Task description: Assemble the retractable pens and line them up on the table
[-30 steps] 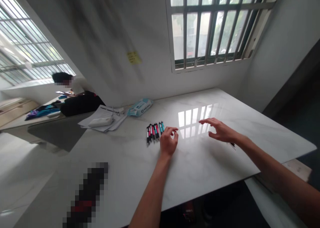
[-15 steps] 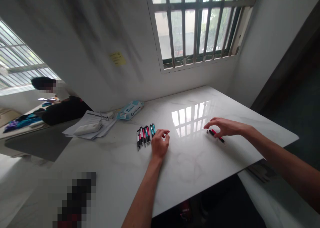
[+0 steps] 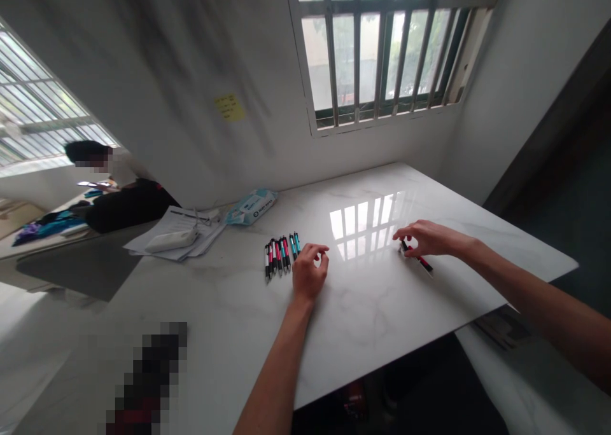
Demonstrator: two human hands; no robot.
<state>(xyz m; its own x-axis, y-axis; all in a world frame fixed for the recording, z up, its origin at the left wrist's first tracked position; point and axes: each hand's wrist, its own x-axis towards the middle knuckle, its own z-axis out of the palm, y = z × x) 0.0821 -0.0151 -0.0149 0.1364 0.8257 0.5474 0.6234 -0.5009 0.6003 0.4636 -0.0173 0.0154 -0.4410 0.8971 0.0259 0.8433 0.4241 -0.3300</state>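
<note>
My left hand [image 3: 310,273] rests on the white marbled table [image 3: 353,320], its fingers loosely curled and apart, holding nothing. Just left of it lies a row of several click pens [image 3: 277,257] in white, red and blue-green, side by side with tips toward me. Over at the right, my right hand [image 3: 427,238] reaches down over a few loose pens [image 3: 424,263], one of them red and black. Its thumb and fingers are apart around the upper ends of these pens, which still lie on the table. The hand partly hides them.
A blue pack of wipes [image 3: 252,207] lies behind the row of pens. Papers [image 3: 176,231] with a white object on top are at the left edge. A barred window [image 3: 382,53] is above the table. Another person [image 3: 119,180] sits at far left.
My right thumb and fingers have drawn closer together over the loose pens. My left hand stays in place beside the row. The whole view has shifted slightly.
</note>
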